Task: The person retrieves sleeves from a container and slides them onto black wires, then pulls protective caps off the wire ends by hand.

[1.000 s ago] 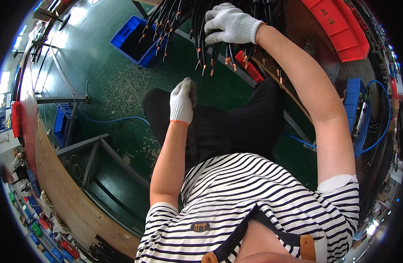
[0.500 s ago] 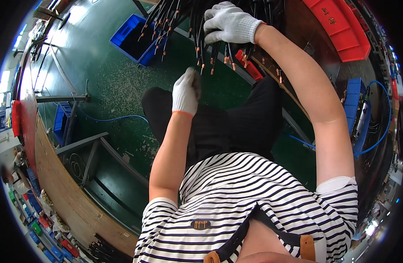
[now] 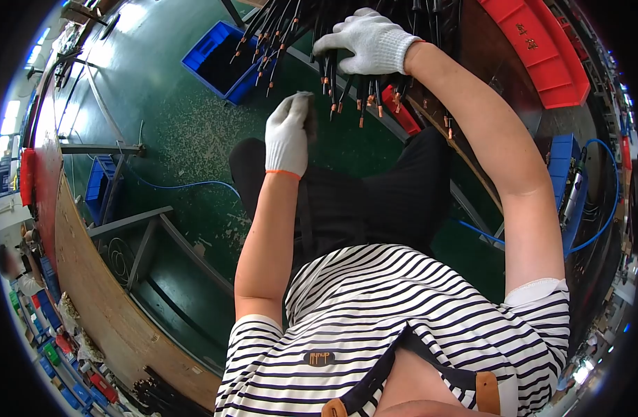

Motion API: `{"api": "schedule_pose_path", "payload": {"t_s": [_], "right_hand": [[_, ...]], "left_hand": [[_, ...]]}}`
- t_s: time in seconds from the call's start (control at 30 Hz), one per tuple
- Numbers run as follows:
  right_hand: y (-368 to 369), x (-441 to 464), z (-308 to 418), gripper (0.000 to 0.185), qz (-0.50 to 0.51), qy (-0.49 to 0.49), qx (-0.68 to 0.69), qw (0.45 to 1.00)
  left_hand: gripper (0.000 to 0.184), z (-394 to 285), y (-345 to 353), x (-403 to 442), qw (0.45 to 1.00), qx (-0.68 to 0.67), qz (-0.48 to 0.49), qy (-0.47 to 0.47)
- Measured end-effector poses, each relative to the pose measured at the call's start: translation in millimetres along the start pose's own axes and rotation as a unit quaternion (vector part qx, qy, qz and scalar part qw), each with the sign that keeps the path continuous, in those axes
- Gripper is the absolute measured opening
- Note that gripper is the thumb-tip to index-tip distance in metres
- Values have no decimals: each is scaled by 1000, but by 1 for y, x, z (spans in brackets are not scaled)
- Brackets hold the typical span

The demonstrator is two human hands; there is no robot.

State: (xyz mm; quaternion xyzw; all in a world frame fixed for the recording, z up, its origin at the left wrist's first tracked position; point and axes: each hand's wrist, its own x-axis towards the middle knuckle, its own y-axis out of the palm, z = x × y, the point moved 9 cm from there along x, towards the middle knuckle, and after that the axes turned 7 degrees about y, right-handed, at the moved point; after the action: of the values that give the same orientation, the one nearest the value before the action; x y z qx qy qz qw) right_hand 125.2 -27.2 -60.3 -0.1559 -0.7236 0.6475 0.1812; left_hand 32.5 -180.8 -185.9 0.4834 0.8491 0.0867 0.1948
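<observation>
Black cables [image 3: 330, 69] with bare copper ends hang in a thick bunch at the top of the head view. Over them lies my right hand [image 3: 374, 43] in a white knit glove, its thumb and fingers apart and touching the cables. My left hand [image 3: 288, 135], gloved too, is lower and to the left, in front of the cable ends and apart from them. Its fingers are curled together, and their greyish tips are smeared by motion. Whatever they hold, if anything, cannot be made out.
A blue bin [image 3: 221, 62] stands on the green floor [image 3: 187, 132] beyond my left hand. Red trays [image 3: 541, 52] lie at the upper right, and a blue tray [image 3: 560, 170] with a tool and blue hose sits right. A wooden bench [image 3: 100, 292] runs along the left.
My left hand has moved slightly up and left. My right hand has shifted a little left and down over the cables, its thumb and forefinger now further apart.
</observation>
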Motion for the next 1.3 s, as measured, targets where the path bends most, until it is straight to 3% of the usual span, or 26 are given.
{"api": "schedule_pose_path", "payload": {"t_s": [0.1,0.27,0.43,0.53,0.63,0.73,0.77,0.83,0.97,1.0,1.07,1.17,1.3], "right_hand": [[2,-2,9,42,-76,-44,15,996],[2,-5,11,36,-87,-70,30,993],[2,-7,11,34,-99,-67,25,993],[4,-4,9,31,-97,-69,28,993],[-1,-7,10,30,-107,-64,48,991],[3,-5,12,34,-64,-57,34,996],[8,-4,8,27,-46,-27,49,997],[-2,-4,10,26,-61,-73,77,993],[-8,-6,8,25,-74,-77,82,991],[-8,-4,10,25,-73,-77,86,991],[-15,-6,12,24,-76,-91,94,989],[-10,-4,13,24,-72,-90,87,990],[-12,-7,13,26,-84,-102,96,987]], "left_hand": [[33,-16,12,6,992,97,16,80],[42,-39,35,13,951,275,46,133],[47,-60,61,13,791,565,90,217],[41,-70,70,10,718,631,73,284],[37,-59,41,13,895,400,96,171],[32,-34,33,12,968,210,101,95],[32,-32,32,11,970,202,97,94],[31,-36,36,0,975,186,88,89],[29,-22,-10,-27,994,106,32,-14],[25,-17,-13,-25,998,-14,50,-43],[21,14,-31,-26,978,-112,-80,-156],[26,32,-2,-14,966,-126,42,-222],[36,22,41,-18,952,-191,94,-219]]}}
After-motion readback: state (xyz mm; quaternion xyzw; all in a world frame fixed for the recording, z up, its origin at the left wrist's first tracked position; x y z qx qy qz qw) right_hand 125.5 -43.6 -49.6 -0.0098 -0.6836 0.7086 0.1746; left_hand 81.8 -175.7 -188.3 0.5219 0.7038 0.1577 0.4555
